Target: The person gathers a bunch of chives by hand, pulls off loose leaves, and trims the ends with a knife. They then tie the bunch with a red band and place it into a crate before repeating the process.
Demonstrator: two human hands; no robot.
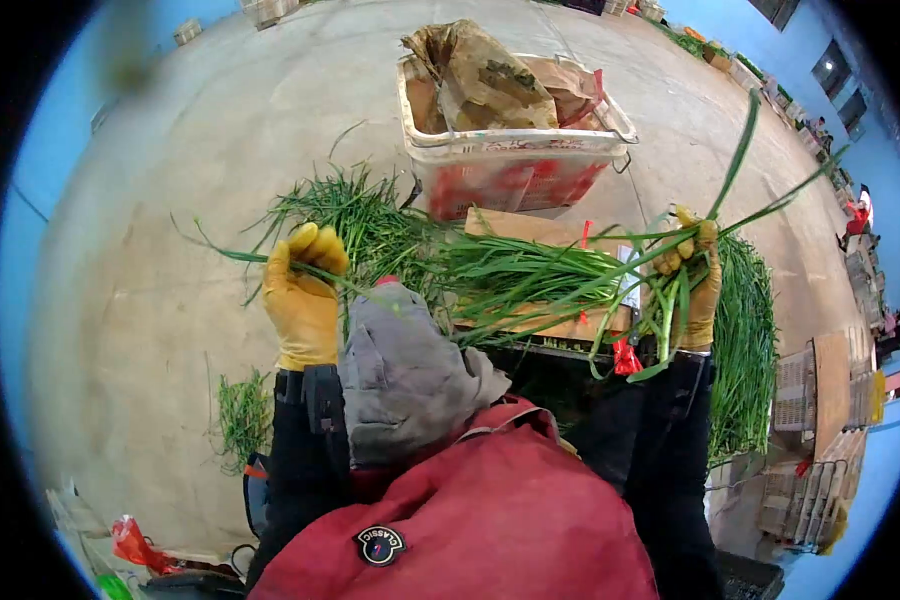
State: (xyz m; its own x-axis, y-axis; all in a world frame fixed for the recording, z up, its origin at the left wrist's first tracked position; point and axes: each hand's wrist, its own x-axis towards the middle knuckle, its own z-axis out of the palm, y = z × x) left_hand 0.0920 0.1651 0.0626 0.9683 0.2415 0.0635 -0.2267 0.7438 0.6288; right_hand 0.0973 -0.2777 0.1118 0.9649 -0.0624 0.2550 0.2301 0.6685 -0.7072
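My left hand (308,290), in a yellow glove, has its fingers curled around thin green onion leaves (232,254) whose ends stick out to the left. My right hand (698,272), also gloved in yellow, is closed on a few green onions (670,310). Their pale thicker ends point down and long leaves fan up to the right. Between the hands, a bundle of green onions (530,272) lies across a wooden board (530,228). A red strip (625,357) hangs at the board's near edge, close to my right hand.
Loose green leaves (355,220) are heaped on the floor ahead, with a smaller heap (243,420) at left. A long green onion pile (742,345) lies right. A white and red tub (515,170) holding brown sacking stands ahead. Crates (810,490) are stacked at right.
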